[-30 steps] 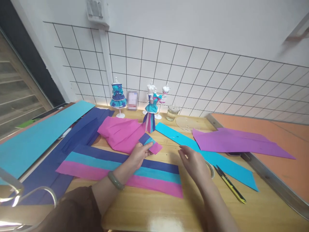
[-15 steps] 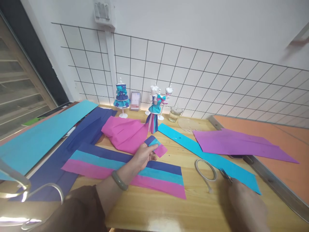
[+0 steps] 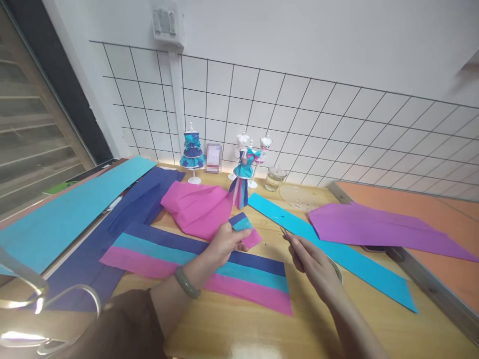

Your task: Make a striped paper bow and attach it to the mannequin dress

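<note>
My left hand (image 3: 227, 243) pinches a small striped piece of cloth or crepe paper (image 3: 239, 222) in navy, light blue and pink. Below that hand and forearm lies a long strip (image 3: 254, 279) in the same three colours. In my right hand (image 3: 312, 262) is a pair of small dark scissors (image 3: 287, 236), their pointed tips slightly apart and aimed up and left. A gap separates these tips from the striped piece. Behind the left hand rests a crumpled pink sheet (image 3: 196, 207). A coiled pale tape (image 3: 339, 271) is mostly hidden behind the right hand.
Several small dress forms, one in a blue tiered dress (image 3: 192, 152), stand along the wall beside a glass cup (image 3: 275, 179). A bright blue strip (image 3: 359, 262) crosses the table diagonally. A purple sheet (image 3: 370, 224) lies right; navy fabric (image 3: 138, 199) and a light-blue strip (image 3: 86, 199) lie left.
My right hand has moved left and away from me, bringing the scissors closer to the striped piece. The left hand keeps its pinch. The view has shifted slightly.
</note>
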A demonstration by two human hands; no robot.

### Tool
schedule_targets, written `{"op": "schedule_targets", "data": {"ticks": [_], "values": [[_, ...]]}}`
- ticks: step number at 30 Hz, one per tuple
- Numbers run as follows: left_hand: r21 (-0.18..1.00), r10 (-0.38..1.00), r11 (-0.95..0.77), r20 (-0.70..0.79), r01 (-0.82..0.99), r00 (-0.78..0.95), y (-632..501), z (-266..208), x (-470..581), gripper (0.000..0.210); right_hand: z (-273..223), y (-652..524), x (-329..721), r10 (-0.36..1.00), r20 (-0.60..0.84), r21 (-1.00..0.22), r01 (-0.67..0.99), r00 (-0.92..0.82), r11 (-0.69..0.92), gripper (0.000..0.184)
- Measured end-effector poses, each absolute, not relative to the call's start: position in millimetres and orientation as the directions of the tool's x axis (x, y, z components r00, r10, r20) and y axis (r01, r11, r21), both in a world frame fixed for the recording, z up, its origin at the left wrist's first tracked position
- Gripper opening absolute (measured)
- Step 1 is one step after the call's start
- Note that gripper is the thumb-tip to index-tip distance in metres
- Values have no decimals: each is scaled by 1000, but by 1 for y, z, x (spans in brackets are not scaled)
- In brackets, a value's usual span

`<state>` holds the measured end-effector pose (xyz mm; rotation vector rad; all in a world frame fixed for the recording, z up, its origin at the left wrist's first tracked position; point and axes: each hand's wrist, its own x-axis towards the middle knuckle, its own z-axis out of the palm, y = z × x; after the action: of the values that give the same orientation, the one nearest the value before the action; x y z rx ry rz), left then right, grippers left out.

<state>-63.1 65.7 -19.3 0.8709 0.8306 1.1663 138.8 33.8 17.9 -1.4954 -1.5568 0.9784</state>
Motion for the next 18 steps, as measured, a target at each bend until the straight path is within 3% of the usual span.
{"op": "schedule_targets", "data": {"ticks": [7, 18], "values": [[944, 986, 135, -99, -302, 131, 68, -14, -65, 30, -8, 63, 99, 985, -73, -993, 103, -158, -58, 47], [941, 990, 140, -122, -309, 77, 69, -17, -64, 28, -23, 50, 101, 942, -141, -990, 56, -304, -130, 41]]}}
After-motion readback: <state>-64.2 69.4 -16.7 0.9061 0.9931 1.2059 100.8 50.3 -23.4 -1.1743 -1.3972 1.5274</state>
